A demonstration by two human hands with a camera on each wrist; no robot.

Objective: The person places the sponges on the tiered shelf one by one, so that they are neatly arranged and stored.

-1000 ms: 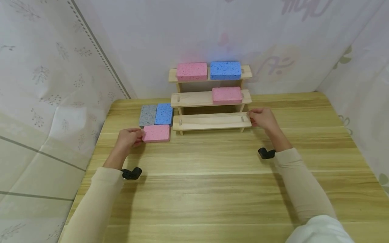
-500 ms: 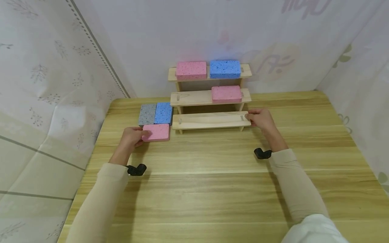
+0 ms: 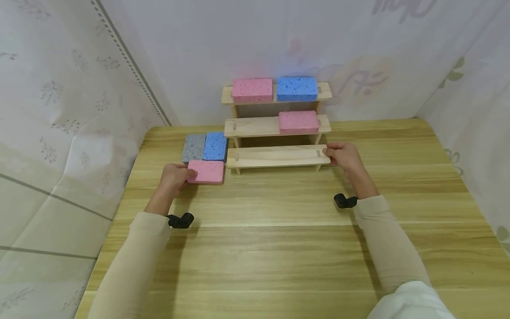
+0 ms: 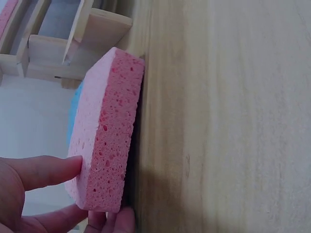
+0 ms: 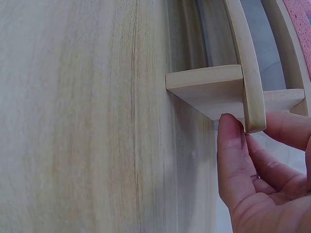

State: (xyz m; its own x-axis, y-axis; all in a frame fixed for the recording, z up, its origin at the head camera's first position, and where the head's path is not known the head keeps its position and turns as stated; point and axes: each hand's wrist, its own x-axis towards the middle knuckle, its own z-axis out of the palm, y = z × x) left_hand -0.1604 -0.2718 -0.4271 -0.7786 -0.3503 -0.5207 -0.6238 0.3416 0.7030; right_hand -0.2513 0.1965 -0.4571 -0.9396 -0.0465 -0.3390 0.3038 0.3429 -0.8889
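My left hand [image 3: 174, 176] holds the left end of a pink sponge [image 3: 208, 172] on the table. In the left wrist view the thumb [image 4: 53, 171] presses its top face while fingertips [image 4: 124, 219] lie at its underside. A dark gap shows beneath the sponge [image 4: 114, 131]. Just behind it lie a grey sponge [image 3: 194, 147] and a blue sponge [image 3: 215, 146], side by side. My right hand [image 3: 345, 157] pinches the right end of the lowest board [image 3: 275, 156] of a three-tier wooden rack. In the right wrist view its fingers sit above and below that board's end [image 5: 254, 114].
The rack's top board [image 3: 324, 92] bears a pink sponge [image 3: 252, 90] and a blue sponge [image 3: 296, 88]. On the middle board [image 3: 255, 126] another pink sponge [image 3: 299, 121] sits at the right. Printed cloth [image 3: 191, 53] hangs behind the wooden table [image 3: 259, 248].
My left hand has shifted right, its thumb moving from the pink sponge's left edge onto its top. The right hand keeps its hold on the lowest board.
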